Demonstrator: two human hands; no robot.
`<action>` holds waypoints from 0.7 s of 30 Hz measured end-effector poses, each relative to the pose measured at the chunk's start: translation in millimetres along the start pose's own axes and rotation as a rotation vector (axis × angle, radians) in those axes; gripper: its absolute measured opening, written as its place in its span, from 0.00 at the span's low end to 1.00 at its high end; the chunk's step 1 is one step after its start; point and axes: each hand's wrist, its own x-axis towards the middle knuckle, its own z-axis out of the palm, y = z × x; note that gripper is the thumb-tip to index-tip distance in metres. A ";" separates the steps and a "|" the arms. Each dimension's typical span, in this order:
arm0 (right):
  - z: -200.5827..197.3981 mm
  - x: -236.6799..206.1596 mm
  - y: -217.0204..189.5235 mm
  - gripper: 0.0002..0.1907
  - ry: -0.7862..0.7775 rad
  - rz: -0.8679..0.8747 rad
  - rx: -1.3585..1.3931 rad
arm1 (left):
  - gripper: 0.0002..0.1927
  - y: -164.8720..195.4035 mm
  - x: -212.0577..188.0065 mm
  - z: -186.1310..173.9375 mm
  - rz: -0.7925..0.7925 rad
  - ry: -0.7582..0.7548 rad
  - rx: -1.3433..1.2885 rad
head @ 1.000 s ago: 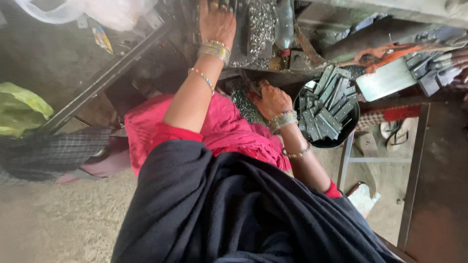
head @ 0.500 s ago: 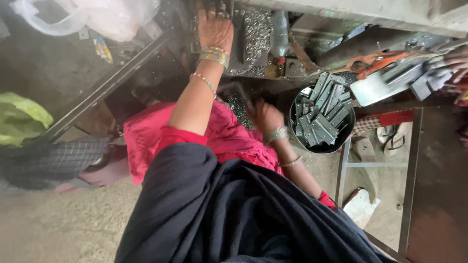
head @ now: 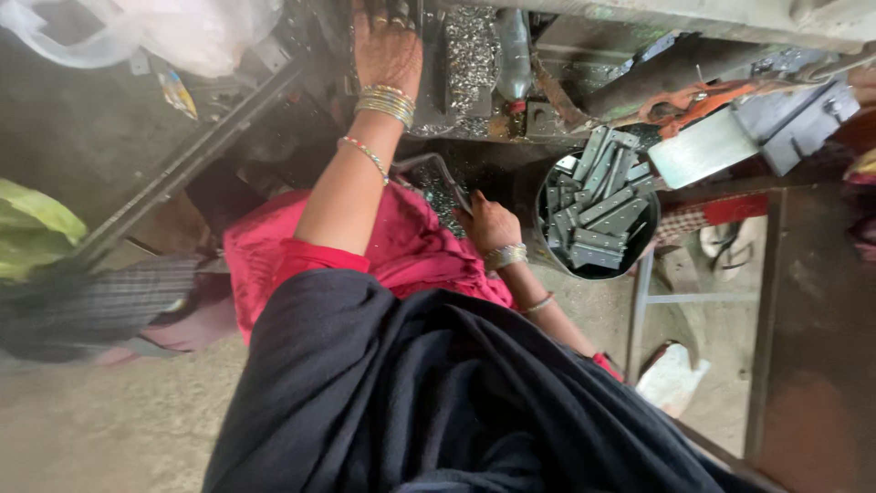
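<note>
From the head camera we see our left hand stretched up onto the machine bed, fingers flat and spread on dark metal strewn with shiny scrap bits. Our right hand curls low beside the round black bucket; its grip we cannot tell. Grey flat metal plates lie jumbled inside.

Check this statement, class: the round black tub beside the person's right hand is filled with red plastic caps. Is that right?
Not quite. The head view shows the round black tub beside the right hand filled with flat grey metal pieces, not red plastic caps.
</note>
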 end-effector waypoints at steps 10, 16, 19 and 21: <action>-27.2 16.6 -4.7 0.27 -0.023 -0.085 -0.170 | 0.14 -3.6 2.9 3.2 0.028 -0.025 0.008; 4.4 -8.4 2.1 0.27 0.045 -0.021 -0.088 | 0.13 0.8 -0.6 7.4 -0.010 0.052 -0.024; 9.5 0.0 9.1 0.26 0.029 -0.039 -0.058 | 0.13 2.2 -1.0 4.3 0.001 -0.023 0.000; 5.5 10.7 11.7 0.25 0.034 -0.099 -0.078 | 0.13 0.8 0.0 0.8 -0.014 -0.001 0.045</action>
